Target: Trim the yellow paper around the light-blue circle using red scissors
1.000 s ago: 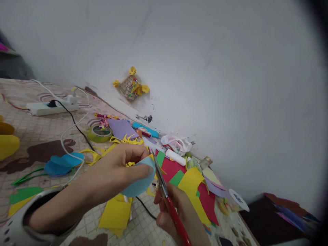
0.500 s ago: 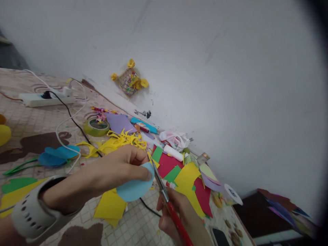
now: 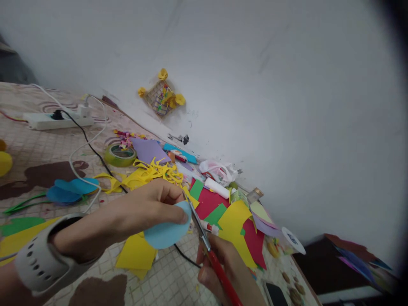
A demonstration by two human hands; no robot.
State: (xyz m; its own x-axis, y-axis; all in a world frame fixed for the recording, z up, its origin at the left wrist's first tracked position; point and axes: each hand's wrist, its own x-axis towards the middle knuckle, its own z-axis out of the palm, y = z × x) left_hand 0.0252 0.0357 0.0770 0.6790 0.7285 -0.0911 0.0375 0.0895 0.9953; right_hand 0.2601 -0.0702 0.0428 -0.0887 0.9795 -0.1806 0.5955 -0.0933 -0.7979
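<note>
My left hand [image 3: 149, 208], with a pale watch strap on its wrist, pinches a light blue rounded piece of paper [image 3: 168, 231] between thumb and fingers. In my right hand [image 3: 228, 267] are red-handled scissors [image 3: 219, 272], their blades pointing up and to the left. The blades lie along the right edge of the blue paper, close to my left fingertips. They look nearly closed. Below the blue paper, a yellow paper piece [image 3: 137, 256] rests on the table.
Yellow scraps [image 3: 159, 170], a tape roll [image 3: 120, 155] and purple paper [image 3: 149, 149] lie behind my left hand. Blue petals [image 3: 68, 191] and a power strip [image 3: 57, 120] are at left. Red paper [image 3: 208, 205], a white roll [image 3: 217, 188] and a phone [image 3: 274, 294] lie right.
The view has shifted slightly, so the table items sit a little differently in the picture. Both hands keep their holds on the blue paper and the scissors.
</note>
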